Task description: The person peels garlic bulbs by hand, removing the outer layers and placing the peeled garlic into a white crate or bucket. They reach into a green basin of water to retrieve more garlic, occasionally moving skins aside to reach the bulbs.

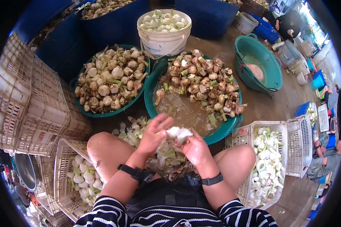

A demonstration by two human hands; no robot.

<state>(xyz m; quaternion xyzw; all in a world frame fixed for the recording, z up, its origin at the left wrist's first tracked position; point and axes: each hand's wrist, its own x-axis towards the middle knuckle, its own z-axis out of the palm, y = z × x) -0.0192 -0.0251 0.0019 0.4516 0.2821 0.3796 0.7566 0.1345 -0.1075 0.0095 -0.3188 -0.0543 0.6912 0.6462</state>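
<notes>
Between my hands is a white garlic bulb [179,133], its stem end pointing left. My right hand [195,148] grips it at the right end with fingers and thumb. My left hand [152,135] has its fingers spread apart, with the thumb close to the stem; whether it touches is hard to tell. Just beyond, a green tub [149,99] contains murky water and a heap of unpeeled, muddy garlic [204,77]. Loose garlic skins [166,157] pile up below my hands, between my knees.
At back left, another green tub [90,112] is heaped with dirty garlic. A white bucket [163,42] of cleaned bulbs stands behind. Crates of white garlic flank me, left [64,178] and right [285,151]. Another green basin [271,72] lies back right; people sit far right.
</notes>
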